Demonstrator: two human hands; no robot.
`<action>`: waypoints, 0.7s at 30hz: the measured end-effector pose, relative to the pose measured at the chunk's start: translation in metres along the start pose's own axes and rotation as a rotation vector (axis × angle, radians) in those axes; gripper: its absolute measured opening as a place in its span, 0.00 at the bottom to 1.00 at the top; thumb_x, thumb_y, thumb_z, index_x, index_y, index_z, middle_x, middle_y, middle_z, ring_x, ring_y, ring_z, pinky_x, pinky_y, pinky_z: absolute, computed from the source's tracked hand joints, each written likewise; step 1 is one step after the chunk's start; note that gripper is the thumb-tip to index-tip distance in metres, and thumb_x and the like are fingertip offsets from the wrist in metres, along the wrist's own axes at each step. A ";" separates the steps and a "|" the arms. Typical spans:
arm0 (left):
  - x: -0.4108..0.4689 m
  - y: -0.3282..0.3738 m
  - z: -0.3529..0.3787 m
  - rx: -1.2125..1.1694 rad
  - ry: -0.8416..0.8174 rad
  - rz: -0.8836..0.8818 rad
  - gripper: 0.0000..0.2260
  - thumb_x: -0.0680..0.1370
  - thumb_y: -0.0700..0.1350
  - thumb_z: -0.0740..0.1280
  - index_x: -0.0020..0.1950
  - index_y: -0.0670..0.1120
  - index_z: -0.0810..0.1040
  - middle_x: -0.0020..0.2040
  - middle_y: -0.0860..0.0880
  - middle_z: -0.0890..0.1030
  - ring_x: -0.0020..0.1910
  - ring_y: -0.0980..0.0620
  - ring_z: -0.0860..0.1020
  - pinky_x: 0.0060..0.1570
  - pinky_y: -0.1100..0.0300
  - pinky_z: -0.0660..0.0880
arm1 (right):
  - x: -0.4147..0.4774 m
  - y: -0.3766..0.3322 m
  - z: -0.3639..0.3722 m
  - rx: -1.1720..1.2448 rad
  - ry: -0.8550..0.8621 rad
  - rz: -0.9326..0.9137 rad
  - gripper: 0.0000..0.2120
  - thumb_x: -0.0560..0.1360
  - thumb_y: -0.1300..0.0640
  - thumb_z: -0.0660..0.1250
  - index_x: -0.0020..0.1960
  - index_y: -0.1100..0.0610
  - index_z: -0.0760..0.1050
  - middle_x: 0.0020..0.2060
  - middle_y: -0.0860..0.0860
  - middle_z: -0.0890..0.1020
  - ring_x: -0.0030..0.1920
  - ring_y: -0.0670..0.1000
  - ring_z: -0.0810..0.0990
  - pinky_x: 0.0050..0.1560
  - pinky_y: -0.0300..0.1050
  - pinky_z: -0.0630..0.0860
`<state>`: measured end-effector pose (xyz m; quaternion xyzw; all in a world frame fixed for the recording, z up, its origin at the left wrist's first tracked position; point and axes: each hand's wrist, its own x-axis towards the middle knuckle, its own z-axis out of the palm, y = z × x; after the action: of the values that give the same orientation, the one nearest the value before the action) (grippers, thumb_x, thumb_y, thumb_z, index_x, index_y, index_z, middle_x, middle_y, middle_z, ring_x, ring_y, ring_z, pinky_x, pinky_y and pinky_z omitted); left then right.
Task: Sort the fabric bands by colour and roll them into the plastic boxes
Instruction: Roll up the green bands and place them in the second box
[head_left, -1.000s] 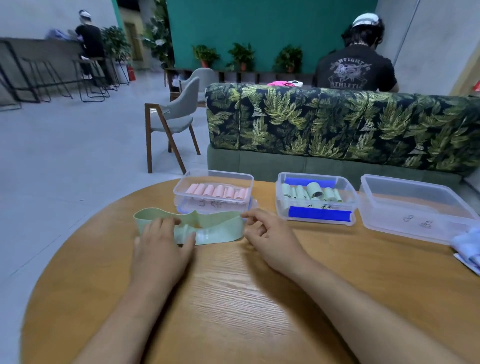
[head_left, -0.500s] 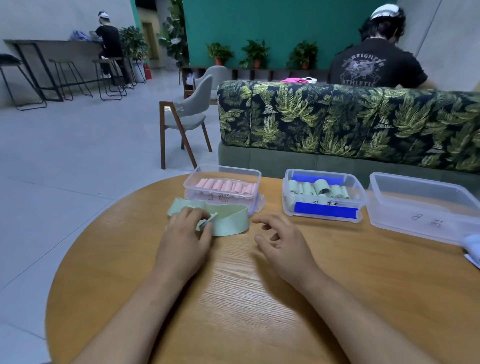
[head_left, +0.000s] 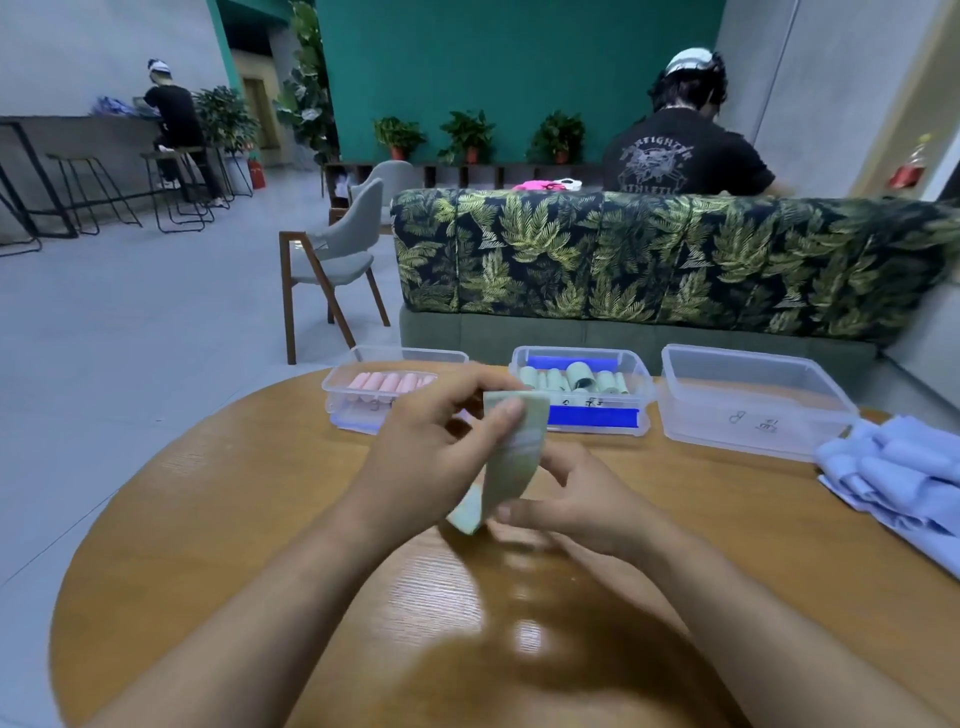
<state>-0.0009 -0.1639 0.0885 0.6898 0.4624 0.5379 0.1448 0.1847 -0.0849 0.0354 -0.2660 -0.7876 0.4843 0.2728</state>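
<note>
A pale green fabric band (head_left: 511, 462) hangs folded above the round wooden table (head_left: 260, 519), lifted off its surface. My left hand (head_left: 436, 447) pinches its upper end between thumb and fingers. My right hand (head_left: 576, 499) holds the lower end from the right. Behind them stand three clear plastic boxes: the left box (head_left: 358, 395) holds pink rolls, the middle box (head_left: 587, 395) holds green rolls and has a blue strip on its front, and the right box (head_left: 753, 410) shows no bands inside.
A heap of light blue bands (head_left: 898, 478) lies at the table's right edge. A leaf-patterned sofa (head_left: 649, 260) backs the table, a grey chair (head_left: 332, 265) stands to the left, and a person sits beyond the sofa.
The green band lay flat on the table by the pink box; both hands have lifted it to the table's middle and now hold it upright. The view has shifted right.
</note>
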 end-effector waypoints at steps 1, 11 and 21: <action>0.008 0.007 0.002 -0.064 0.020 -0.021 0.03 0.84 0.45 0.70 0.56 0.49 0.83 0.45 0.50 0.83 0.44 0.46 0.80 0.40 0.51 0.80 | -0.006 0.000 -0.007 0.026 -0.032 0.023 0.19 0.75 0.59 0.80 0.64 0.48 0.83 0.60 0.44 0.86 0.65 0.44 0.81 0.66 0.45 0.77; 0.011 -0.060 0.025 -0.111 0.153 -0.557 0.05 0.81 0.41 0.68 0.56 0.46 0.81 0.45 0.44 0.87 0.39 0.47 0.84 0.35 0.49 0.82 | -0.080 0.044 -0.085 0.263 -0.008 0.432 0.18 0.77 0.55 0.76 0.66 0.43 0.81 0.55 0.53 0.86 0.53 0.55 0.84 0.52 0.52 0.75; -0.042 -0.125 0.028 0.551 -0.216 -0.383 0.18 0.86 0.57 0.59 0.75 0.56 0.75 0.70 0.56 0.78 0.71 0.51 0.72 0.73 0.45 0.66 | -0.130 0.091 -0.073 -0.658 0.427 0.082 0.13 0.75 0.52 0.73 0.58 0.40 0.81 0.57 0.33 0.78 0.64 0.41 0.73 0.63 0.42 0.71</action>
<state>-0.0364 -0.1229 -0.0342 0.6567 0.6931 0.2801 0.0996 0.3411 -0.0933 -0.0417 -0.4651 -0.8151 0.1501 0.3110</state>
